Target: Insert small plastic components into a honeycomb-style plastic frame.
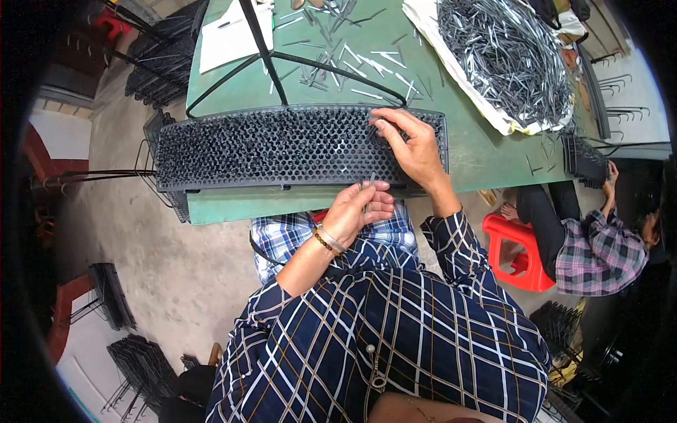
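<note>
A long black tray [310,171] full of round holes lies across the green table in front of me. Thin dark sticks stand upright in many holes, most densely toward its left and far side. Below the tray's front edge, my left hand [350,211] is palm up, with a few thin grey sticks [372,178] pinched between thumb and fingers. My right hand [416,149] is over the tray's right part, thumb and forefinger drawn together near the holes at the far edge. Whatever sits between those fingertips is too small to make out.
A white sack [458,83] heaped with thin grey sticks [511,60] lies at the back right. Loose sticks [374,65] scatter behind the tray, around a black metal frame [264,53]. White paper [229,44] lies far left. A co-worker [599,250] sits at right by a red stool [518,254].
</note>
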Demonstrator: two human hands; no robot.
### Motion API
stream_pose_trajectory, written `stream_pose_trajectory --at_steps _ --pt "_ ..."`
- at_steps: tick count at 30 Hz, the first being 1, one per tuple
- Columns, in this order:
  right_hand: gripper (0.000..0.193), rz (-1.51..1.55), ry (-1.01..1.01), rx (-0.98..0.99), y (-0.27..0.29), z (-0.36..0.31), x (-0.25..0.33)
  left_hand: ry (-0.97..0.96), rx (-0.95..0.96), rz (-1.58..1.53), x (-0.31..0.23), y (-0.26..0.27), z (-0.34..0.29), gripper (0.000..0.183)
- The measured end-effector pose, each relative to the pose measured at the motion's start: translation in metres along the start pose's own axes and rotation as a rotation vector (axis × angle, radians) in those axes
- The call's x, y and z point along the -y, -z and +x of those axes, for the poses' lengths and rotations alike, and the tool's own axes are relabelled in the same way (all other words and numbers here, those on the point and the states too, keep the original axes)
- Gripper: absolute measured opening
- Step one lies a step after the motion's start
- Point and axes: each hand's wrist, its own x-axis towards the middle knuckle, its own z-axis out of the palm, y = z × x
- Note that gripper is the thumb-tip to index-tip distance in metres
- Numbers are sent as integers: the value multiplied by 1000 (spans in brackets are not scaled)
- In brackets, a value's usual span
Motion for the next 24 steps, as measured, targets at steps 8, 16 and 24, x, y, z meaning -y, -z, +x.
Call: stream_pose_trajectory --at_steps 8,16,24 --pt "19 -71 138 63 -6 1 -4 -2 5 0 -1 -1 -1 28" --pt "21 307 -181 -29 -12 -6 -4 6 -7 24 -1 -2 1 28" --pt "22 230 -184 -89 -16 -8 -1 11 -6 17 -1 -2 1 27"
